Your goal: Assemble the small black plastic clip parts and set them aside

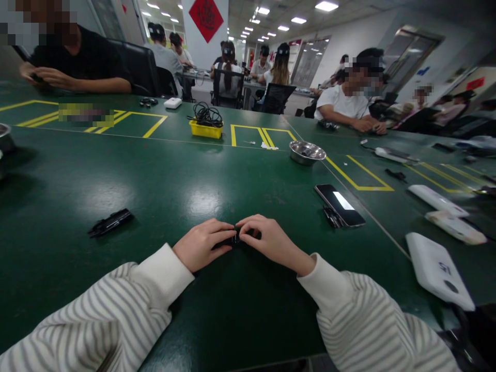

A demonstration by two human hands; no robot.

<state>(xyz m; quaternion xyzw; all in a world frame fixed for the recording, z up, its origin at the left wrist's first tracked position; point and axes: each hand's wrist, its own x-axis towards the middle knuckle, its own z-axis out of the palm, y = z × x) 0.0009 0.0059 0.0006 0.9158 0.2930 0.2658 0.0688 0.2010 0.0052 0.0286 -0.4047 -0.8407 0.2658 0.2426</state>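
Both hands meet over the green table point(240, 320), close to the middle of the view. My left hand point(203, 243) has its fingers closed on a small black piece point(234, 238), mostly hidden between the fingertips. From the other side, my right hand point(267, 237) pinches at the same piece with thumb and forefinger. What kind of piece it is cannot be made out. A bundle of long black parts point(111, 222) lies on the table to the left of my hands. To the right, a smartphone point(341, 205) lies beside a small black bundle point(332, 217).
Beyond my hands stand a steel bowl point(298, 157) with dark items inside and a yellow tray point(206, 132) of black cables. White devices point(437, 268) line the right side. Co-workers sit across the table, one in black point(101, 62) at left, one in white point(337, 101) at right.
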